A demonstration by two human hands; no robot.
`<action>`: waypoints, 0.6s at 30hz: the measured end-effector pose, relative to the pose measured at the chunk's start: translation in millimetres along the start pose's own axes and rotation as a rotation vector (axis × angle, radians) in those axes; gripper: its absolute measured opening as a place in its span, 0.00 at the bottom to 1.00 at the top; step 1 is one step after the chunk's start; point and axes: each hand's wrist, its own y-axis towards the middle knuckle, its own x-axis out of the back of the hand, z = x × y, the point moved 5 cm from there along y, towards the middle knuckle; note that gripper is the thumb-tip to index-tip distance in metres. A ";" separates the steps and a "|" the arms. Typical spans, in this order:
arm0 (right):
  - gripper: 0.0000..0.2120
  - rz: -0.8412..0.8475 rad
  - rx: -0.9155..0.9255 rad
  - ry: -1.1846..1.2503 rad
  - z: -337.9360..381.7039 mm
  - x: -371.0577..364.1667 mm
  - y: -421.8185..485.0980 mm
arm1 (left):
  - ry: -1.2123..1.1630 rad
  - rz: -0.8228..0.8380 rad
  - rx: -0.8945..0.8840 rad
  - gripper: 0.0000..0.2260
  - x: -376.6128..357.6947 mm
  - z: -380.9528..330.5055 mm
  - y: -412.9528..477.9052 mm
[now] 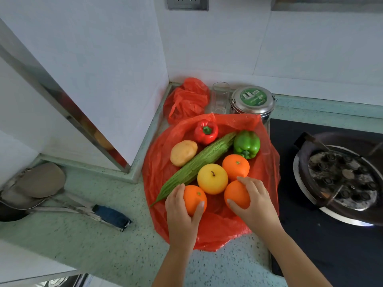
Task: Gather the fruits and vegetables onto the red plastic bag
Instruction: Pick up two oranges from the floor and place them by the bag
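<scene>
Left hand (pixel 182 212) cupped near-left orange (pixel 193 198); right hand (pixel 251 200) gripped near-right orange (pixel 236 193), both over red plastic bag (pixel 215 230).

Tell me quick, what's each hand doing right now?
Left hand: closed on an orange.
Right hand: closed on another orange.

The produce is crowding the middle and back of the bag (pixel 209 230), leaving bare red plastic only at its near edge, between the two wrists. A wall (pixel 124 79) is closing off the left side, while a tin (pixel 252 102), a glass (pixel 220 96) and a second bag (pixel 186 98) are blocking the back. The hob (pixel 310 235) is crowding the right; the counter (pixel 93 235) at near left is lying open.
</scene>
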 end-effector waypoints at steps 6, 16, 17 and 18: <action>0.32 0.013 -0.017 -0.060 -0.2 -2.8 -0.1 | 0.140 0.032 -0.047 0.33 2.3 0.6 3.4; 0.37 0.012 -0.021 -0.112 2.0 -4.6 -4.2 | 0.163 0.059 -0.060 0.36 5.0 5.4 1.5; 0.37 0.014 -0.025 -0.112 1.8 -4.0 -4.6 | 0.161 0.060 -0.063 0.35 5.9 4.1 2.1; 0.37 0.011 -0.026 -0.113 1.6 -3.4 -4.7 | 0.162 0.060 -0.071 0.35 6.7 2.7 2.7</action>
